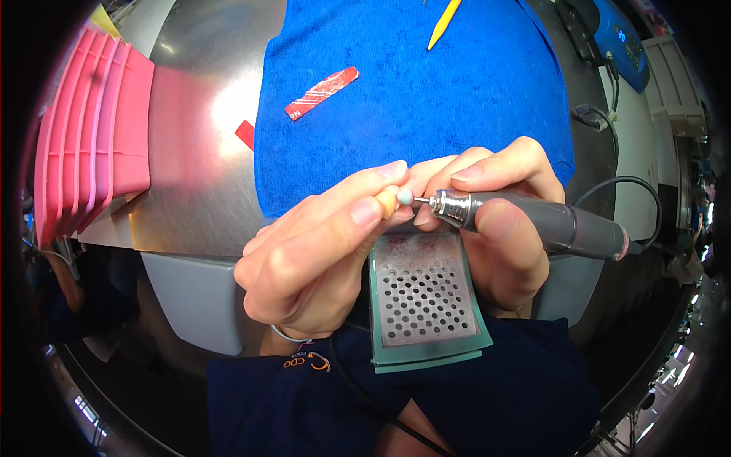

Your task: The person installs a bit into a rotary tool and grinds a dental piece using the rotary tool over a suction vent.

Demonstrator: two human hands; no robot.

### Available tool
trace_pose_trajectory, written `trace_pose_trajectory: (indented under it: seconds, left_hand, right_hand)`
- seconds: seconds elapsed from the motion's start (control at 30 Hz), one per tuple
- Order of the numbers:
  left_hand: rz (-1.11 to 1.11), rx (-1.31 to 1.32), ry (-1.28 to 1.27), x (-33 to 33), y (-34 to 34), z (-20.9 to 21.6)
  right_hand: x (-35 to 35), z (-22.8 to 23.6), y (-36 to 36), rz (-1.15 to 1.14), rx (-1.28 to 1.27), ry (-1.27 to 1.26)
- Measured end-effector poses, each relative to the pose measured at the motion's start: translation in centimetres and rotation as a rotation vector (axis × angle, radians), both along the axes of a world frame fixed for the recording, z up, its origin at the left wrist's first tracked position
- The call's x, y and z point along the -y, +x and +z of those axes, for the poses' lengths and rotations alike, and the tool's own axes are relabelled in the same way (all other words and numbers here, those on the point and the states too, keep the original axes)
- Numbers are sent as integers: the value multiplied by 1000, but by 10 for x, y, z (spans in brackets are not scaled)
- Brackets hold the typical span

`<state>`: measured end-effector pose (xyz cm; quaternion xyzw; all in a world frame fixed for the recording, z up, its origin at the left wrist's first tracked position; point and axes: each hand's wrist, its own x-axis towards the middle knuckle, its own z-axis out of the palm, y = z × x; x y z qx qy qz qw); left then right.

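Grey rotary handpiece (533,221) gripped in right hand (502,228), tip on small pale piece (388,199), maybe a bead. Left hand (320,255) fingers pinch that piece, above perforated tray (425,297) at desk's front edge.

Landmark: blue towel (426,99), spread over the middle of the steel counter (194,190).

- Red striped strip (322,93) lies on the towel's left part, tilted.
- Small red scrap (245,133) on bare counter, just beside the towel's left edge.
- Yellow stick (444,23) on the towel's far edge, slanted.
- Pink ribbed tray (91,129) well left of the towel.
- Blue device (620,34) with black cable beyond the towel's right far corner.
- Green-framed perforated metal grate (425,301) sits below the towel's near edge.
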<state>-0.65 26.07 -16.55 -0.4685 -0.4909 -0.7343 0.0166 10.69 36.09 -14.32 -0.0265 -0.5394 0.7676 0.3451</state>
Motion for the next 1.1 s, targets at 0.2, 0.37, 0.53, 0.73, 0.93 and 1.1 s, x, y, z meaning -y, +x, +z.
trace_pose_trajectory:
  seconds: [0.2,0.37,0.53,0.73,0.93,1.1]
  left_hand:
    - [-5,3,9,0,-1,-2]
    - [-69,-4,-69,6,-4,4]
    - [-84,61,-220,8,-1,12]
    - [-62,30,-195,6,-3,10]
    - [-75,45,-33,1,-6,6]
    - [-119,7,-114,4,-5,6]
  right_hand:
    - [1,-1,0,-31,12,-5]
    - [2,-1,1,-6,-22,-135]
    - [1,4,2,-46,33,-103]
    - [-1,-1,0,-59,2,-108]
    - [-1,1,0,-42,29,-77]
    - [-3,3,2,-24,75,9]
